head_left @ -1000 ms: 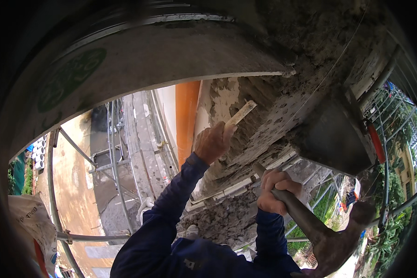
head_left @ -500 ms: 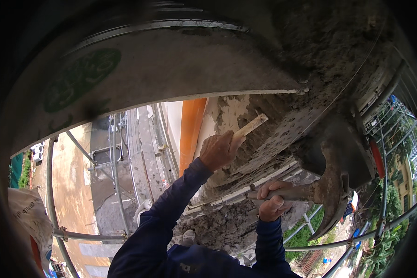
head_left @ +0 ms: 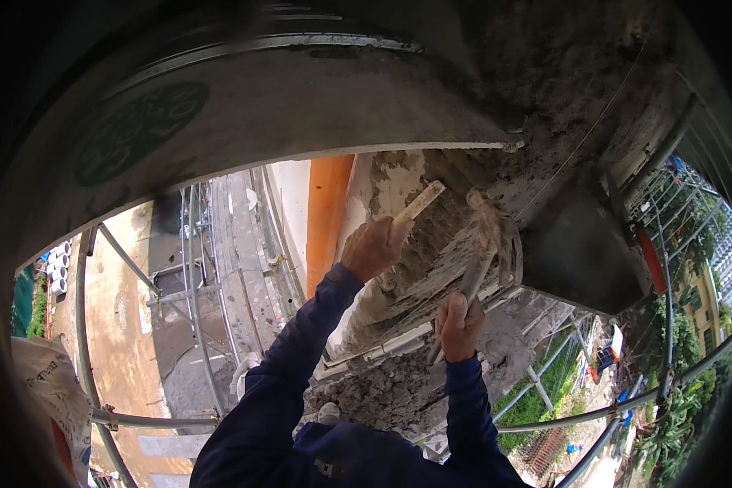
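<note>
My left hand (head_left: 372, 248) is closed around a flat, pale, mortar-stained bar (head_left: 422, 199). The bar slants up and right, its far end at the rough grey wall; whether it touches, I cannot tell. Lower and to the right, my right hand (head_left: 459, 325) grips the handle of a claw hammer (head_left: 494, 236), thumb along the shaft. The dirty hammer head is raised in front of the wall, to the right of the bar and apart from it. The rough wall surface (head_left: 431, 252) shows dark ridged mortar beside a paler plastered patch.
A broad concrete beam (head_left: 301, 106) crosses overhead. An orange vertical strip (head_left: 328, 215) runs left of the work spot. Scaffold tubes (head_left: 85, 325) surround me, and a dark panel (head_left: 581, 252) stands at right. Rubble (head_left: 382, 394) lies below; a white sack (head_left: 53, 390) hangs at lower left.
My right hand has swung the hammer left and turned it upward, bringing its head nearer the wall and the bar. My left hand keeps its hold on the bar. The view has shifted slightly.
</note>
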Demonstrator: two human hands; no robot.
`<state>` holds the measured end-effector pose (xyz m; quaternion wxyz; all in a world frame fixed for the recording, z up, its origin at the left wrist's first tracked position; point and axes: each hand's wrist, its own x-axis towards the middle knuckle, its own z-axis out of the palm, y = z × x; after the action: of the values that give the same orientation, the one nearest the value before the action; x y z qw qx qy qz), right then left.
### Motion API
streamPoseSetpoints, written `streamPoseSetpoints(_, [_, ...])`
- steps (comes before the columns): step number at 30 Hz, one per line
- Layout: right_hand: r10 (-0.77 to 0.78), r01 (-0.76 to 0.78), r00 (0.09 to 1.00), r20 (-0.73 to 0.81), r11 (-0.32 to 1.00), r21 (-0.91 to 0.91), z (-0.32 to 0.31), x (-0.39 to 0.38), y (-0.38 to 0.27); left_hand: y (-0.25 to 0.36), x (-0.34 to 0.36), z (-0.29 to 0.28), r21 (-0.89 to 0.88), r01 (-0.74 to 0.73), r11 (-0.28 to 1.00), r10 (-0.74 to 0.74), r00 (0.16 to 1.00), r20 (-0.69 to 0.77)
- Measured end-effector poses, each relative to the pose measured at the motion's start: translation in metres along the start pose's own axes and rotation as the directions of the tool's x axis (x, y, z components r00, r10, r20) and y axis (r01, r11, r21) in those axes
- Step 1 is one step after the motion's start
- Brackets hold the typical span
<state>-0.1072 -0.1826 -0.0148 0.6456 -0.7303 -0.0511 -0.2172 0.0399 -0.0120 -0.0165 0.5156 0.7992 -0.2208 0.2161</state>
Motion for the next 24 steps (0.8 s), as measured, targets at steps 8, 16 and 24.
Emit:
streamPoseSetpoints(8, [-0.802,0.809,0.586,-0.118,0.570,0.142,0.019,0.031,-0.024,-0.010,0.004,-0.008,-0.036,-0.023,0.999,0.024,0.999,0.048])
streamPoseSetpoints(16, [-0.087,0.087,0.996,0.001,0.995,-0.049,0.011,0.018,0.035,-0.029,0.009,-0.001,-0.078,0.047,0.996,-0.042,0.997,0.065])
streamPoseSetpoints(24, [-0.454,0.457,0.889,0.054,0.883,-0.108,0.004,0.035,0.058,-0.029,0.011,0.002,-0.128,0.051,0.990,-0.036,0.992,0.121])
